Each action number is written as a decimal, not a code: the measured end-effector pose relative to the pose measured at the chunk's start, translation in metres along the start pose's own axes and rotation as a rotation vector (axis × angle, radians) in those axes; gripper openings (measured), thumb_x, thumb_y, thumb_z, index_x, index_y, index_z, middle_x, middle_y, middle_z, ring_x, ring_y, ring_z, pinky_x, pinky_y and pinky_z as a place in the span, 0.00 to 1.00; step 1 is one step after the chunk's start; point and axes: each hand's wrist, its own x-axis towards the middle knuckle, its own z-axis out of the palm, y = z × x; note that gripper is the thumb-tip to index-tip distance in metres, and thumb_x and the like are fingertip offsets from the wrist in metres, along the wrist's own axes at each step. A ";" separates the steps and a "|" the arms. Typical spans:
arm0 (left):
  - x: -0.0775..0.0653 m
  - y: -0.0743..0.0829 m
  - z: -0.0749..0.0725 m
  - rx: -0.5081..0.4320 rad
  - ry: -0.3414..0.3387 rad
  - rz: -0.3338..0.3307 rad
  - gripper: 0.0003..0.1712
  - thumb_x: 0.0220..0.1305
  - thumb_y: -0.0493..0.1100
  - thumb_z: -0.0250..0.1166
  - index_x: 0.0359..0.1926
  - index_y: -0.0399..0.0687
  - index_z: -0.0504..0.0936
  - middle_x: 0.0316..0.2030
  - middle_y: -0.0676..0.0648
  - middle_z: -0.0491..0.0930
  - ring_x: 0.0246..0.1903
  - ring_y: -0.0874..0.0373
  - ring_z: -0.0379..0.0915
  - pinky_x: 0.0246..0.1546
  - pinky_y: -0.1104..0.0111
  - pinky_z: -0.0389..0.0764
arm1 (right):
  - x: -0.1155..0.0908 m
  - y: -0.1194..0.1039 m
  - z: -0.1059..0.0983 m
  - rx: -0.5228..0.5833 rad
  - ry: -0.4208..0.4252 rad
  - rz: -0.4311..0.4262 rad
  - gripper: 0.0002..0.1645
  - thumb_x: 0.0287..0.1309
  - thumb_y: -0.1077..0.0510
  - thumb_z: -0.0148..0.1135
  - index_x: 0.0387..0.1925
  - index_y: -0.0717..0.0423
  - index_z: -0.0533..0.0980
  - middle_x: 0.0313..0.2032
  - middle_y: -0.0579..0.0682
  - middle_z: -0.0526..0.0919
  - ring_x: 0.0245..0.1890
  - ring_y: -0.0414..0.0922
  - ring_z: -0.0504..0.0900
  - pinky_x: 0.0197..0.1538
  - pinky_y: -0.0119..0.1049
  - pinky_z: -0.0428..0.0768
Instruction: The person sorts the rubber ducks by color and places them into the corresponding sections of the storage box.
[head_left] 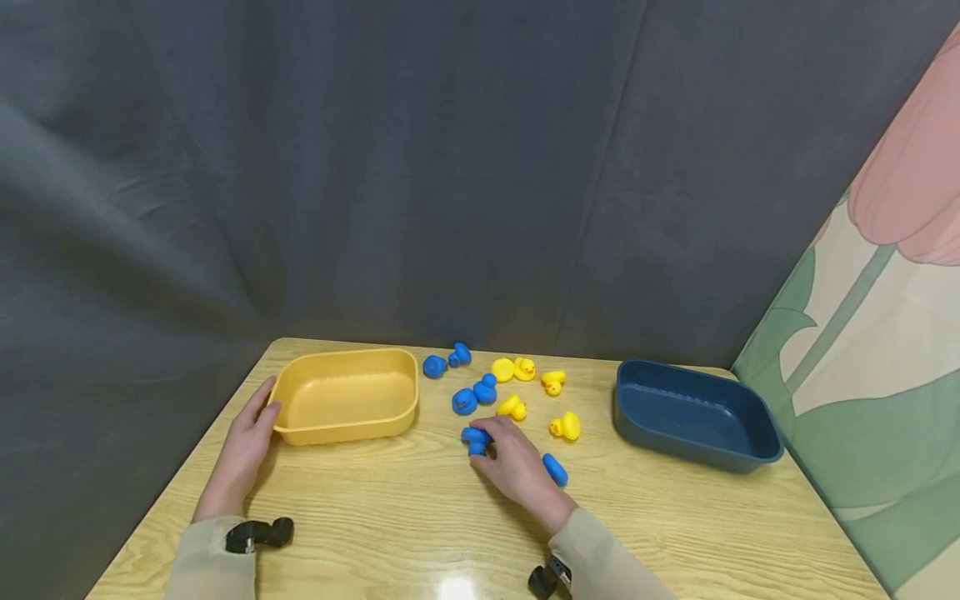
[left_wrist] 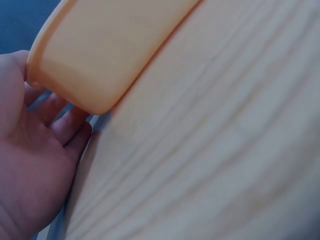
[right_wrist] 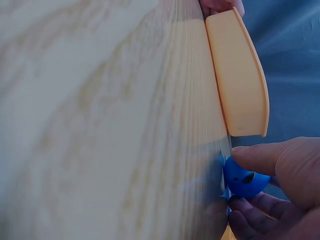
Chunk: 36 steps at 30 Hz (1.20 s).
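Note:
My right hand is over the middle of the table and holds a blue rubber duck between thumb and fingers. In the right wrist view the duck shows an eye and a dark beak, close against the wood. My left hand holds the yellow tub at its left end. In the left wrist view the thumb is at the tub's rim, with the other fingers against the outer wall. Another blue duck lies just right of my right hand, partly hidden by it.
Several blue ducks and several yellow ducks lie scattered between the two tubs, some tipped over. A dark blue tub stands at the right. A grey curtain hangs along the table's back edge.

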 end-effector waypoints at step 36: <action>-0.002 -0.001 0.000 0.005 -0.011 0.029 0.36 0.90 0.49 0.43 0.91 0.54 0.47 0.89 0.42 0.44 0.87 0.39 0.38 0.84 0.42 0.48 | 0.041 -0.045 -0.007 0.321 0.049 -0.049 0.29 0.74 0.58 0.73 0.71 0.58 0.79 0.60 0.52 0.85 0.60 0.52 0.84 0.67 0.55 0.82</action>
